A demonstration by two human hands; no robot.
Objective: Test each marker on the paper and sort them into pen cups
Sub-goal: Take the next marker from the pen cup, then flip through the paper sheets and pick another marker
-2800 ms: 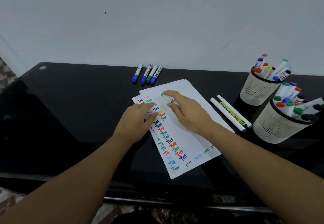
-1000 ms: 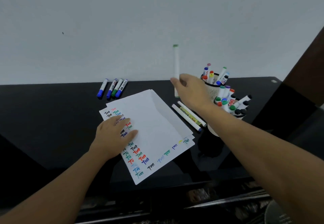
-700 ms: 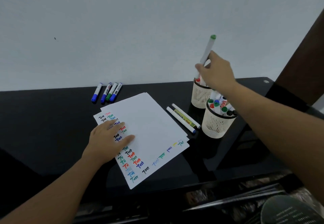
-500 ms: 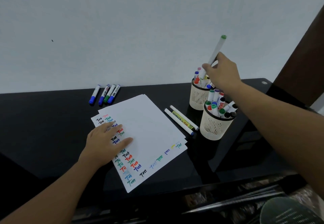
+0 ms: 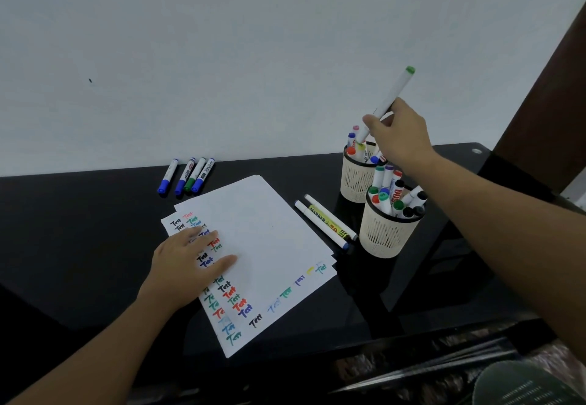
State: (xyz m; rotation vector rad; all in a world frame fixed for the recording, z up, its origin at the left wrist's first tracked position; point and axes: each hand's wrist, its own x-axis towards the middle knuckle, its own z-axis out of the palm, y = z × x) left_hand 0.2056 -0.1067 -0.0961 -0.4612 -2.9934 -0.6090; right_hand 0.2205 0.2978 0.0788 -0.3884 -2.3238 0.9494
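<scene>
Under my left hand (image 5: 185, 258), fingers flat and pressing: paper (image 5: 269, 246) on the table (image 5: 79, 246). Beyond it, four loose markers (image 5: 187, 176). Right of the paper, two markers (image 5: 326, 223). Below my right hand (image 5: 396, 135), pinching a green-capped marker (image 5: 391, 95): far pen cup (image 5: 355, 179), tip entering; near pen cup (image 5: 388, 233) beside.
</scene>
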